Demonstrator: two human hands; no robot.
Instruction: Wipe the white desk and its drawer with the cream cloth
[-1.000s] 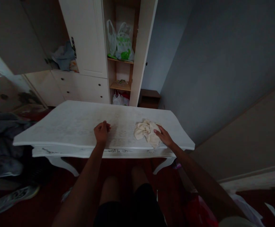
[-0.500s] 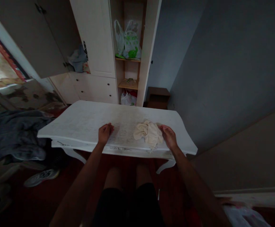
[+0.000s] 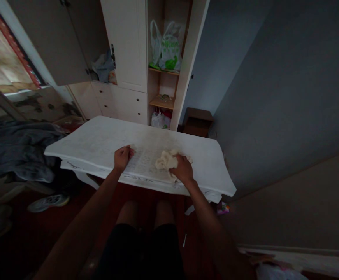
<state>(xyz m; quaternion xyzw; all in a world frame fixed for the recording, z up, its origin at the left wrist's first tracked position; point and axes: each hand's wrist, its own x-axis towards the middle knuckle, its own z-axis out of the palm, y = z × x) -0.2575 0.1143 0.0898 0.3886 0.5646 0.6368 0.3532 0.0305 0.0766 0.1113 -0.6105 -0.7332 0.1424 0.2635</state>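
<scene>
A crumpled cream cloth (image 3: 165,160) lies on the white table (image 3: 99,134), right of its middle. My right hand (image 3: 183,169) is on top of the cloth, its fingers and thumb closed around part of it. To the left, my left hand (image 3: 123,157) is curled into a loose fist over the tabletop near the front edge. I see nothing in it, though its palm side is partly hidden. Greyish smudges show on the tabletop between the two hands.
Behind the table stands a cream wardrobe (image 3: 128,50) with an open door and plastic bags (image 3: 169,48) on its shelves. A brown nightstand (image 3: 197,116) is beside it. Dark grey bedding (image 3: 14,147) lies at left, near a shoe (image 3: 49,202) on the red floor.
My right hand has moved left from the cloth's right edge onto it and gripped it. My left hand stays curled over the table. The view has turned slightly.
</scene>
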